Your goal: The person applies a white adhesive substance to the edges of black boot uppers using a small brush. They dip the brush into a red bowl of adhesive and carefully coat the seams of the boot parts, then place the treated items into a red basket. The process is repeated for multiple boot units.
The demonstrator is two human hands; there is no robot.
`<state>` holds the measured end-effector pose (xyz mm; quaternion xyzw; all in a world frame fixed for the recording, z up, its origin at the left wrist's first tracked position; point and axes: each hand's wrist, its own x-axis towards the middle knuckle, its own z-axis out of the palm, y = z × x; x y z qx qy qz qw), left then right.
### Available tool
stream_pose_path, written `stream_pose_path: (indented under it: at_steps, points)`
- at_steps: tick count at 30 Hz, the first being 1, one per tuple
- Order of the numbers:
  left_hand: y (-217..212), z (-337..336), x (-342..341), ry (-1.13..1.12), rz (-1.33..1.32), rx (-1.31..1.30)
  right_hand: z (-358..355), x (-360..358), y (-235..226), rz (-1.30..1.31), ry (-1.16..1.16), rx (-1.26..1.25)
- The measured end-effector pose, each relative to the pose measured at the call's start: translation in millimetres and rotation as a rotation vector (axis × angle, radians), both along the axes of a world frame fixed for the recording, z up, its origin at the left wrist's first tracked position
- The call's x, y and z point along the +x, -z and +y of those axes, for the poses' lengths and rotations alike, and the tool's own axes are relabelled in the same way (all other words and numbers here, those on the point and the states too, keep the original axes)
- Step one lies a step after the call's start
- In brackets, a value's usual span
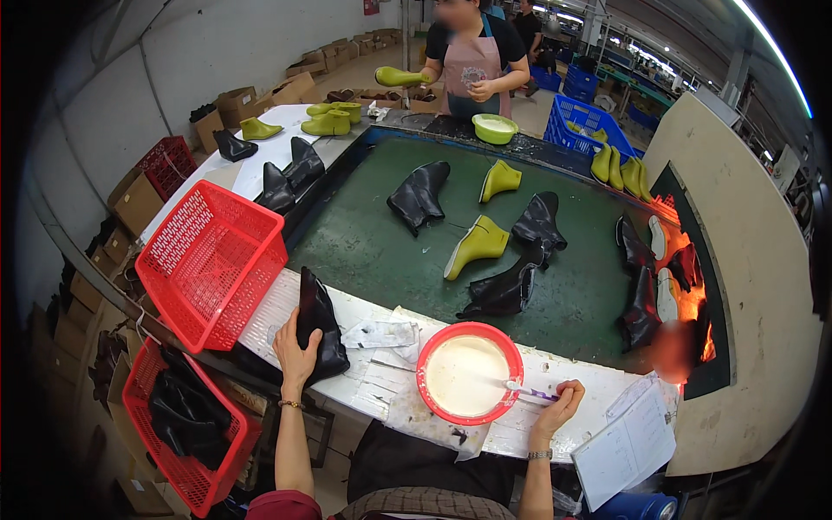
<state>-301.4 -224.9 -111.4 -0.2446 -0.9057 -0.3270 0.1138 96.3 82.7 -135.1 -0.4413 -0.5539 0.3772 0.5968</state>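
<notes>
My left hand (297, 348) grips a black boot upper (321, 325), fingers on its near side and thumb on top, at the white ledge of the table. Between thumb and finger of my right hand (562, 407) is the white-and-purple handle of a brush (529, 390). The brush's other end lies in a red bowl (425, 368) of cream-coloured liquid (466, 373), so its tip is hard to make out. Under the bowl spreads a stained sheet (425, 426). A crumpled white paper (380, 334) lies between the boot upper and the bowl.
Black boot uppers (419, 195) and yellow-green shoe lasts (478, 246) ride on a green belt (373, 260), which leads to a glowing heater opening (689, 303). Red baskets (212, 260) stand at left. A notebook (626, 446) lies at right. Across the belt, another person holds a last (399, 77).
</notes>
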Motion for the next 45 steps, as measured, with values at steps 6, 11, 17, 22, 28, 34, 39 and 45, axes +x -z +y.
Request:
stream_pose_path:
  at_steps: [6,11,17,22,28,34,39,45]
  points:
    - [1,-1,0,0.001,0.014,0.004,0,-1,1,-0.002,-0.001,-0.009]
    - [4,4,-6,-0.001,0.015,0.007,4,2,5,-0.001,-0.028,0.024]
    - [7,-2,-4,0.002,0.062,0.027,1,0,-3,0.022,-0.029,-0.029]
    - [5,-1,-3,-0.006,0.047,0.012,1,2,-2,0.017,-0.028,-0.017]
    - [2,0,-3,-0.003,0.045,0.01,-1,2,-1,0.037,-0.024,-0.048]
    - [5,-2,-2,0.01,0.055,0.02,0,0,-2,-0.018,-0.052,-0.02]
    - [8,-5,-5,0.026,0.057,0.031,-2,1,-6,-0.06,-0.08,-0.007]
    - [8,-2,-4,0.016,0.042,0.029,-1,2,-6,-0.063,-0.065,0.007]
